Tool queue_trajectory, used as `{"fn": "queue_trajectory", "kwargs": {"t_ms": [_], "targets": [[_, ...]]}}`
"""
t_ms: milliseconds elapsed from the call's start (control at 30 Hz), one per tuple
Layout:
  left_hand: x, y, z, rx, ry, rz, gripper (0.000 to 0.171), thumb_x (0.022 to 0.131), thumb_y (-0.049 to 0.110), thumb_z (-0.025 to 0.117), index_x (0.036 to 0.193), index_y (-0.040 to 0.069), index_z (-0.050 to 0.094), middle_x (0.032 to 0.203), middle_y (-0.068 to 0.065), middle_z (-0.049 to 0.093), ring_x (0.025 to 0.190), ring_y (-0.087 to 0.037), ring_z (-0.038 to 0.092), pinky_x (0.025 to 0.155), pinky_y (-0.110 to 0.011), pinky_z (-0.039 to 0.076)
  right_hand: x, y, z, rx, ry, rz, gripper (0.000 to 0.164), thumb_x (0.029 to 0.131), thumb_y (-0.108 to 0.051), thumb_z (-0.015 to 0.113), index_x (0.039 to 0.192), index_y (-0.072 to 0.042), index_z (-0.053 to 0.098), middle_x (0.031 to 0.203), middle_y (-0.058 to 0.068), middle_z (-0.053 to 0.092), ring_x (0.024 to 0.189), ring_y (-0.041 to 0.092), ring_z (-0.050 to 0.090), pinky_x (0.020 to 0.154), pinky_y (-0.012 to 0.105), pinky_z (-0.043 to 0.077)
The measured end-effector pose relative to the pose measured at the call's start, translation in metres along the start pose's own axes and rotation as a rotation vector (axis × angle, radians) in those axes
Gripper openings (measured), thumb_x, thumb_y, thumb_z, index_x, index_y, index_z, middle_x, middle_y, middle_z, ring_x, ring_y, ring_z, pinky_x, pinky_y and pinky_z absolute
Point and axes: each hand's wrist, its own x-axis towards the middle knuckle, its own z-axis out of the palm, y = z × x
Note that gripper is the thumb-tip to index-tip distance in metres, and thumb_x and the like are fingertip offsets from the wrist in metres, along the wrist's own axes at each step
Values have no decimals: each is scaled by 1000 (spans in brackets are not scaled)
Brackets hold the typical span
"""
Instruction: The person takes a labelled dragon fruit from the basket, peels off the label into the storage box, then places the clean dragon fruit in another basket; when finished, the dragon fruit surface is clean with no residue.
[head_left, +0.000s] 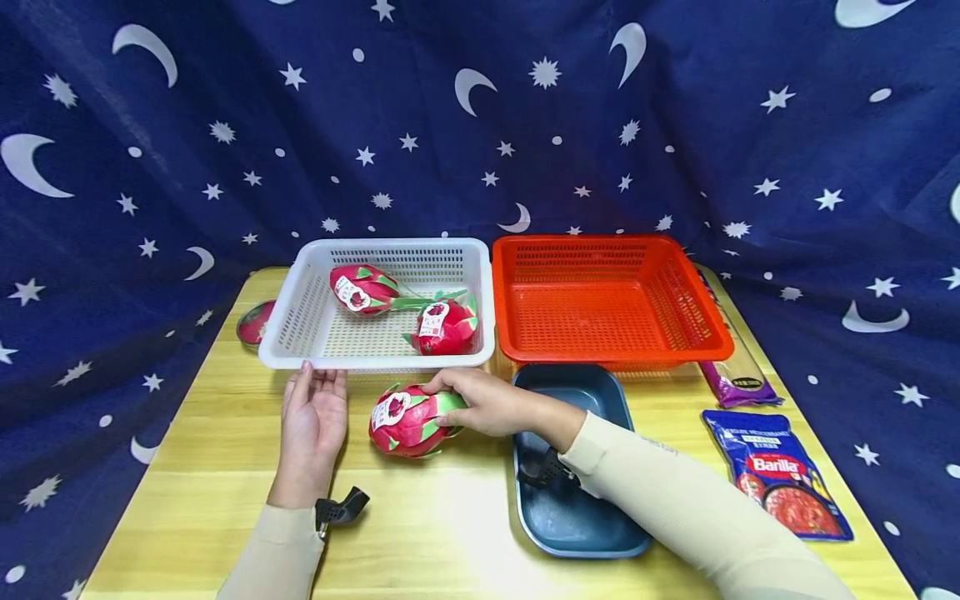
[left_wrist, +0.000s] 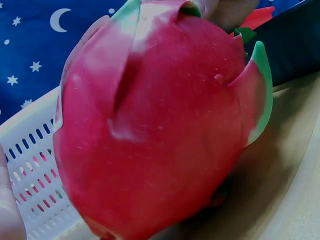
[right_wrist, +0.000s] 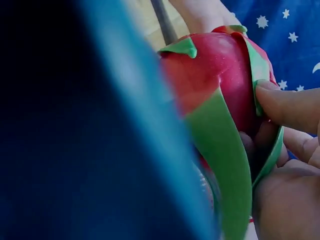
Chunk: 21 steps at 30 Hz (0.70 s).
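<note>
My right hand (head_left: 487, 402) grips a red dragon fruit (head_left: 408, 423) by its green-leaved end, in front of the white basket (head_left: 292, 333). A white label sits on the fruit's upper left side. Close up in the right wrist view, the thumb and fingers (right_wrist: 290, 107) hold the green leaf tips. My left hand (head_left: 317, 417) lies palm up left of the fruit, with its fingertips right at the basket's front rim and nothing in the palm. Inside the basket lie two more labelled dragon fruits, one at the back left (head_left: 365, 289) and one at the front right (head_left: 444, 327).
An orange basket (head_left: 592, 300) stands right of the white one. The dark blue tray (head_left: 577, 521) lies under my right forearm. On the right are a blue Barilla pouch (head_left: 776, 475) and a purple-ended packet (head_left: 738, 379); a round red-topped container (head_left: 255, 323) sits far left.
</note>
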Motion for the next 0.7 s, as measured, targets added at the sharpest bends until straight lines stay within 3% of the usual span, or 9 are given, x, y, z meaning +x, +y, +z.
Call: {"fn": "queue_trajectory", "kwargs": {"t_ms": [233,500,700], "targets": [[1,-1,-2,-5,-12,-1,11,108,5,57,115,-1,50,109,-15,57,97,-26,61,106,-37,50,0,2,0,-68,-37,17,35,98,-11,77,129,-2,62,125,8,66,115,18,59,102,31,47],[1,-1,0,29,1,1,7,110,6,55,112,0,52,104,-14,55,94,-25,60,106,-37,50,-1,-1,-6,-320,-65,24,28,87,-16,90,103,-10,68,88,-3,58,82,15,51,75,30,45],[-1,0,-1,53,-1,-20,15,110,8,56,121,-1,51,109,-16,60,99,-27,63,109,-39,48,2,-2,-7,-380,-82,20,32,82,-16,94,97,-12,67,82,-4,54,77,14,51,69,28,43]]}}
